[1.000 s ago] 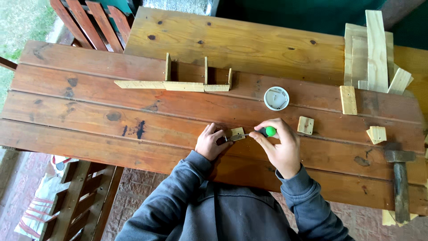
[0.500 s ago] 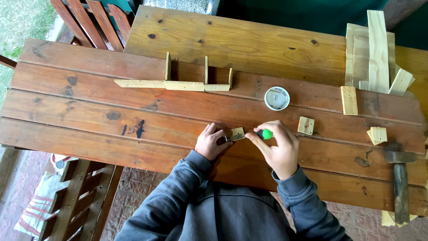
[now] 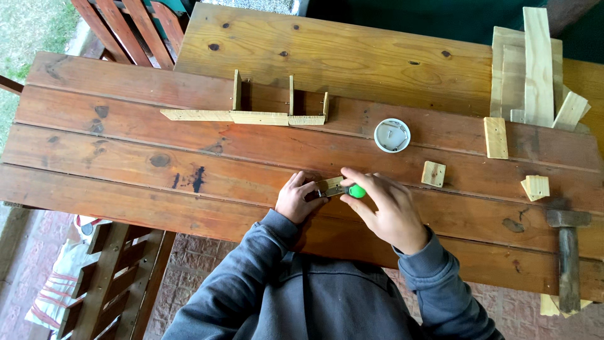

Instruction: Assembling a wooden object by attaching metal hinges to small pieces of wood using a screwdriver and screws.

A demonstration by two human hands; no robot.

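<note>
My left hand (image 3: 296, 200) pins a small wooden block (image 3: 330, 186) against the brown plank table (image 3: 126, 164) near its front edge. My right hand (image 3: 387, 211) grips a small green-handled tool (image 3: 357, 191) whose tip meets the block's right end. The tool's tip is hidden by my fingers. Both hands sit close together, just in front of my grey sleeves.
A pale wooden strip with upright pieces (image 3: 251, 115) lies at the table's middle back. A round white container (image 3: 392, 135) sits behind my hands. Loose blocks (image 3: 433, 173) (image 3: 535, 187), stacked boards (image 3: 535, 69) and a hammer (image 3: 568, 252) are to the right.
My right hand with the green tool has shifted left, closer to the block. The left hand stays on the block.
</note>
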